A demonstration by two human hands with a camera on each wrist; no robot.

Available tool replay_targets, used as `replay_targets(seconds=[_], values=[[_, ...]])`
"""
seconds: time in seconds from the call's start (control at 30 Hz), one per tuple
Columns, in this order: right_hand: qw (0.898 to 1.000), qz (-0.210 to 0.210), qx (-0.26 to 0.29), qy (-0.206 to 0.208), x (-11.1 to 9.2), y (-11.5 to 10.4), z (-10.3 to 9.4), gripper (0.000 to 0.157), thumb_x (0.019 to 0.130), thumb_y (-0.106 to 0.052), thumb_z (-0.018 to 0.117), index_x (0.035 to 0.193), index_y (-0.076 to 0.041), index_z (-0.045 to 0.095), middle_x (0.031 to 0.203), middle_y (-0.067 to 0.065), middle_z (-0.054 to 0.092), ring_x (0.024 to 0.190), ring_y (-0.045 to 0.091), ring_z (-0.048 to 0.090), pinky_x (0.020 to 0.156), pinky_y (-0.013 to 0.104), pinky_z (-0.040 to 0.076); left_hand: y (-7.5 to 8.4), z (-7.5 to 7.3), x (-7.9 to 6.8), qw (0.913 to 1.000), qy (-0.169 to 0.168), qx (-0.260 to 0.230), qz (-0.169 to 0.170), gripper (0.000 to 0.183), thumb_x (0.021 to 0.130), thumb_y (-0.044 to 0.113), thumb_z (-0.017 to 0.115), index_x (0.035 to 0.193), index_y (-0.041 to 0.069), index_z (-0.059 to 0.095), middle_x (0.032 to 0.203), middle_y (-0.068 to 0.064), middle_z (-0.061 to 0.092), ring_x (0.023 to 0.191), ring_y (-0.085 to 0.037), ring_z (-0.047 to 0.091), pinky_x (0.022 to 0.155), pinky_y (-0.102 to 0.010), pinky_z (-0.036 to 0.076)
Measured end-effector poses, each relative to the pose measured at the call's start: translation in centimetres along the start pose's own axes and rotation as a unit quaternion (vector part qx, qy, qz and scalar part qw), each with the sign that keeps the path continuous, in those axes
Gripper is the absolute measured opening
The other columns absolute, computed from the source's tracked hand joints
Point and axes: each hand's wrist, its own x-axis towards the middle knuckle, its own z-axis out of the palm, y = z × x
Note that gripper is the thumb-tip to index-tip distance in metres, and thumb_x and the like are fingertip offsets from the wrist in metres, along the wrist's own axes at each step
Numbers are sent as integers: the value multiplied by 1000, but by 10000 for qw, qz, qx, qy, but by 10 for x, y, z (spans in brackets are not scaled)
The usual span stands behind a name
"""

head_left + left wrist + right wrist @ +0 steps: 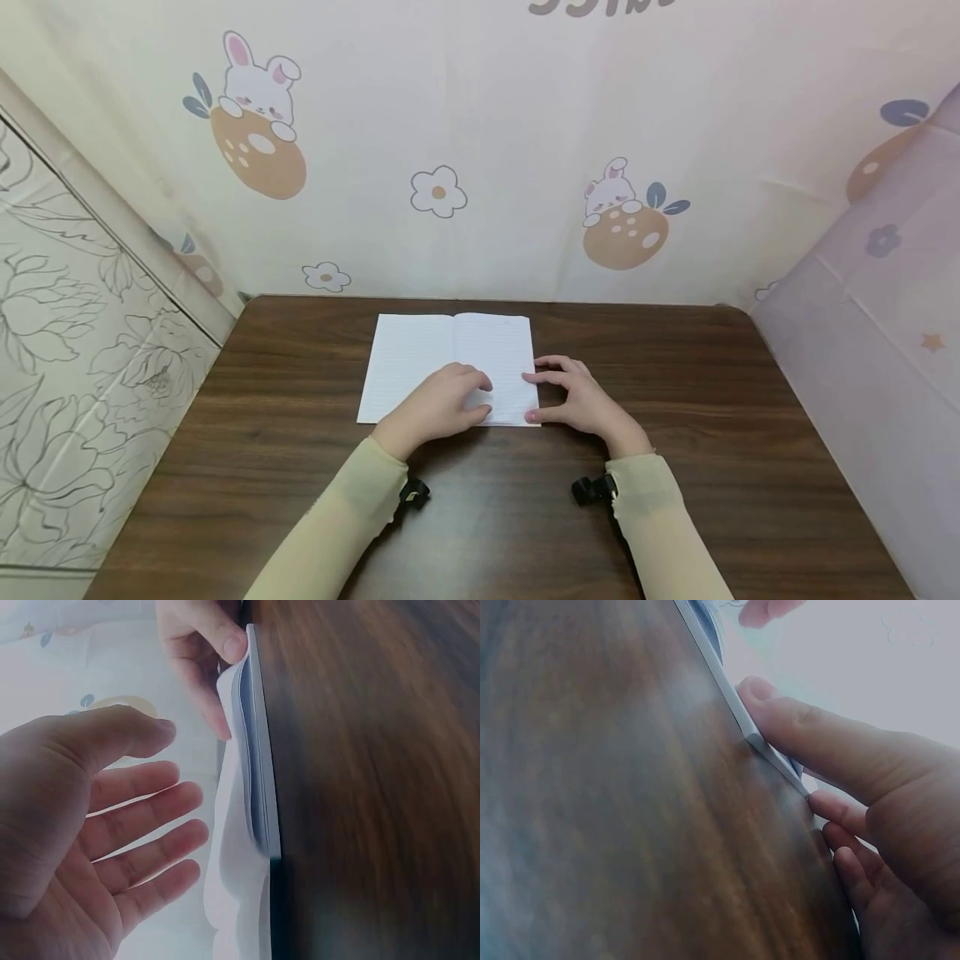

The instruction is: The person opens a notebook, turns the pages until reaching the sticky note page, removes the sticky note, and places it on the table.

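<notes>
An open notebook [408,358] with white ruled pages lies on the dark wooden table. Over the lower part of its right page is my left hand [447,402], fingers loosely bent and apart with nothing between them. In the left wrist view, that palm [90,847] faces the notebook's near edge, where the pages [244,750] bulge upward. My right hand [581,400] holds the near right corner of the notebook. Its thumb [810,739] lies on the corner of the pages, and the other fingers [836,810] touch along the right side edge.
The brown table [495,533] extends around the notebook on all sides. Behind it hangs a pale curtain [510,150] printed with rabbits and flowers, and a flower-patterned panel [75,367] stands at the left. A black wrist camera [592,490] sits at the right sleeve.
</notes>
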Motion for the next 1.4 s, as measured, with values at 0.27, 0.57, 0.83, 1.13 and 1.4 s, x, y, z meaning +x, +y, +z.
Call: replay_targets(seconds=[0.27, 0.57, 0.83, 1.13, 1.4], values=[[9998, -113, 82, 168, 0, -1, 2, 63, 73, -48, 88, 129, -25, 71, 148, 2, 48, 138, 32, 32, 109, 59, 33, 10, 11, 5, 9998, -143, -60, 80, 25, 94, 32, 69, 112, 14, 71, 108, 2, 70, 106, -17, 62, 97, -33, 50], [9997, -23, 26, 226, 2, -3, 3, 61, 72, -48, 89, 127, -26, 72, 147, 1, 48, 137, 32, 33, 110, 59, 32, 12, 13, 6, 9997, -27, 231, 56, 28, 90, 31, 74, 111, 13, 71, 110, -2, 70, 106, -19, 63, 97, -34, 50], [9996, -18, 13, 272, 2, -3, 4, 61, 73, -47, 89, 127, -26, 72, 148, 1, 48, 138, 32, 32, 110, 59, 31, 11, 18, 7, 9993, -186, 324, -41, 41, 84, 37, 79, 116, 13, 69, 116, -2, 68, 106, -20, 61, 95, -35, 49], [9998, 104, -56, 175, 2, -5, 3, 59, 75, -49, 86, 129, -28, 71, 148, -1, 46, 139, 31, 31, 111, 59, 31, 12, 20, 7, 9982, -147, 583, 14, 34, 87, 33, 78, 114, 13, 69, 113, -2, 69, 106, -22, 62, 96, -37, 49], [9998, -5, -163, 81, 1, -3, 1, 66, 74, -53, 86, 132, -29, 67, 147, -1, 47, 137, 29, 33, 110, 58, 33, 13, 21, 7, 9986, -79, 517, 41, 25, 92, 30, 73, 111, 13, 70, 105, 1, 70, 101, -18, 63, 93, -34, 51]])
